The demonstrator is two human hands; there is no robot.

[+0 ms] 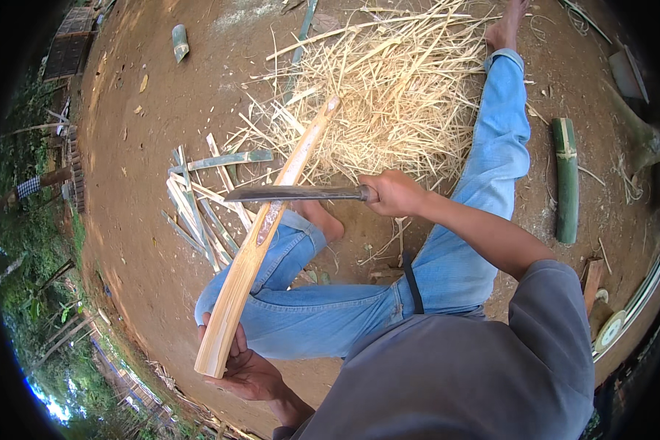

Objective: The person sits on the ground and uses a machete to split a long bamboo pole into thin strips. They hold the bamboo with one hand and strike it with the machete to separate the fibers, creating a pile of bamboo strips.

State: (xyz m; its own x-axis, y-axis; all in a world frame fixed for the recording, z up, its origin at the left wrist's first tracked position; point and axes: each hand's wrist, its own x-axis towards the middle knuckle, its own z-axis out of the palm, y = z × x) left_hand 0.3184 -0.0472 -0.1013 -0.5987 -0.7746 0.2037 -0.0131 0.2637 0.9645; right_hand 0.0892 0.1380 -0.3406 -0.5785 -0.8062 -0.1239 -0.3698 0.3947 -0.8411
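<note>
Left of the shavings heap [411, 117] and well apart from it, 1 bamboo section [180, 42] is found on the ground [147, 220]. At the heap's near left, bamboo slats [227, 160] are scattered. Right of the heap, the right leg [502, 125] is stretched beside it, and 1 bamboo tube [567, 191] is laid farther out; at the near right, 1 reel [610, 330] is placed. On the heap's near side, 1 knife [293, 193] is held across 1 split bamboo [235, 293].
</note>
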